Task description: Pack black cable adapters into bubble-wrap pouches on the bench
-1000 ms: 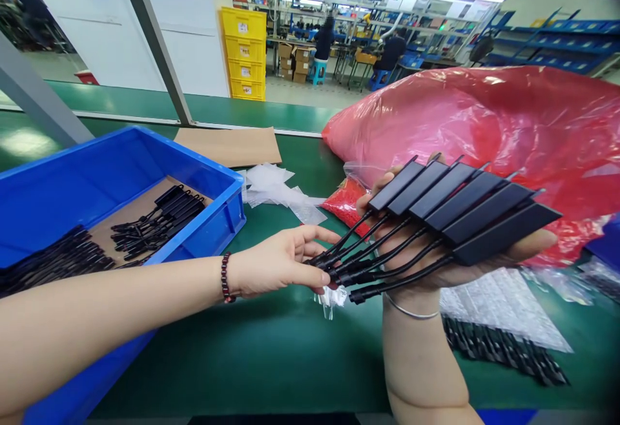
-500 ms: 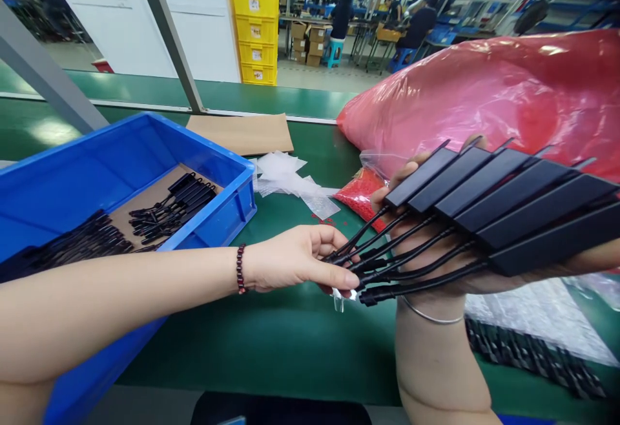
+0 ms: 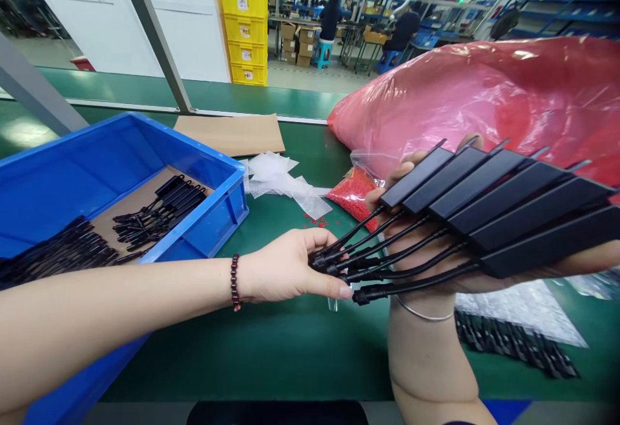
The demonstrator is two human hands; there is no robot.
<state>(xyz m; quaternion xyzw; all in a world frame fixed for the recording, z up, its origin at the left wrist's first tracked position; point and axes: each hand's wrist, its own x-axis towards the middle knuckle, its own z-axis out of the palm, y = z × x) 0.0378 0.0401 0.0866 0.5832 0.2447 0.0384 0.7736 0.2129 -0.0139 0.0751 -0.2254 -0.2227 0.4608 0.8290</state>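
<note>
My right hand [image 3: 426, 263] is wrapped under a fan of several flat black cabled devices [image 3: 484, 199], holding them side by side with their short cables pointing left. My left hand [image 3: 300, 263] closes its thumb and fingers at the black cable ends [image 3: 334, 260], where plug-like tips bunch together. Below the left fingertips a small clear piece [image 3: 332, 304] pokes out, mostly hidden by the hand. The lowest cable end sits just beyond the left thumb tip.
A blue bin [image 3: 194, 218] at left holds more black cabled pieces [image 3: 169, 208]. Clear film sheets [image 3: 285, 183], a small bag of red bits [image 3: 353, 192], a large pink bag [image 3: 450, 102] and cardboard [image 3: 232, 134] lie behind. At right are bubble wrap [image 3: 523, 305] and a row of black pieces [image 3: 513, 344].
The view has shifted slightly, so the surroundings sit further left. My left fingers have shifted a little at the cable ends, and less of the clear piece shows. My right hand keeps its hold.
</note>
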